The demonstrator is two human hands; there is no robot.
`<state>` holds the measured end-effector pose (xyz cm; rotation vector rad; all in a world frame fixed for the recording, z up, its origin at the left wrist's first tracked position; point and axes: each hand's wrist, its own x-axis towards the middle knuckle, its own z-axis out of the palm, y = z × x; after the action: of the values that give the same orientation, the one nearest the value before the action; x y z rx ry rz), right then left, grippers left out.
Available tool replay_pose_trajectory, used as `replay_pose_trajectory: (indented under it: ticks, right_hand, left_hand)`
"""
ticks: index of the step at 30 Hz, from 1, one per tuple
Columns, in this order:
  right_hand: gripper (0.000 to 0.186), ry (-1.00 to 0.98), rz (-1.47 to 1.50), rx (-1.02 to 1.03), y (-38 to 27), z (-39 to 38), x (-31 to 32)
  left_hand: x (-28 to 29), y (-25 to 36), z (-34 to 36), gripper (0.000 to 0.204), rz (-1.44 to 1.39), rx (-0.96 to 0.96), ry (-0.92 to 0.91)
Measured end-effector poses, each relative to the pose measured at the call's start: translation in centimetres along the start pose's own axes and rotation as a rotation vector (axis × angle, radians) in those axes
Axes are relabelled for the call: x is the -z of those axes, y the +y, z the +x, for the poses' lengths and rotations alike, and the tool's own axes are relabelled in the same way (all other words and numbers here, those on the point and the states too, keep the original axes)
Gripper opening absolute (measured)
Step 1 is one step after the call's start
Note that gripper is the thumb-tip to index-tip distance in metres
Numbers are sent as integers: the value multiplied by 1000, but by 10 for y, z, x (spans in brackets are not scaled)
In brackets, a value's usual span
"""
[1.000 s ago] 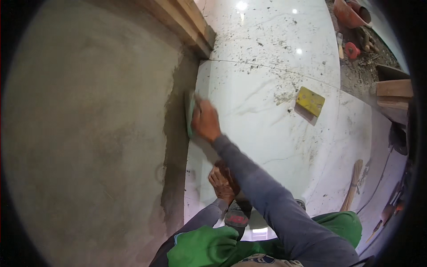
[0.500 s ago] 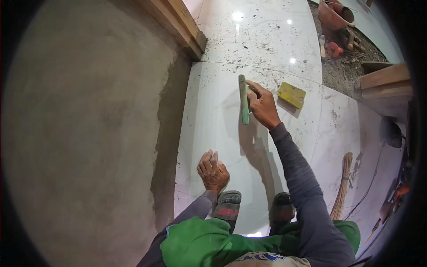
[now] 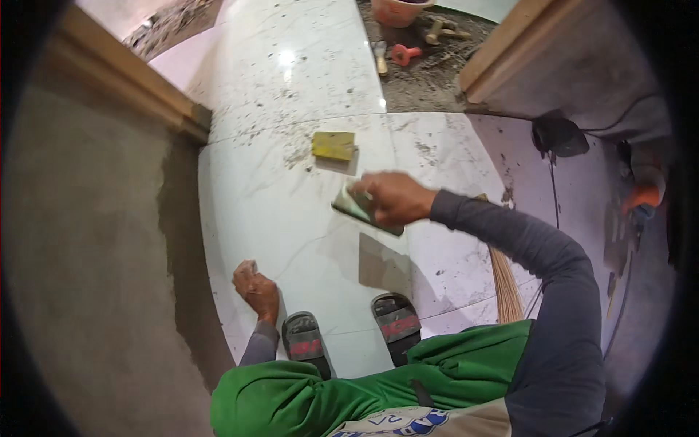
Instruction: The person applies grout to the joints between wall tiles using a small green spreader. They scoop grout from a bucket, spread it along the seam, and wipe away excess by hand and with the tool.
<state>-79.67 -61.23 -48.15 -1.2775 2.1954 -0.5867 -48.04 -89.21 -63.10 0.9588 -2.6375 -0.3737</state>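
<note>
Over the shiny white floor, the right hand holds up a flat green block, with fingers and thumb pinching it. A yellow block sits on the floor just past it. The left hand is low, near the left sandal, fingers curled close together. I cannot tell if it touches the floor.
</note>
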Motion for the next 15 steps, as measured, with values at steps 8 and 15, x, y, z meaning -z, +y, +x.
replay_pose_trajectory:
  ticks: [8,15]
  right_hand:
    - [46,-306,417,-198,40,-135,-89]
    - [45,-106,827,-453,93,-193,-113]
  left_hand:
    - [50,78,92,29,-571,-4,-814]
    - [136,247,123,17,-596,-584,-1050]
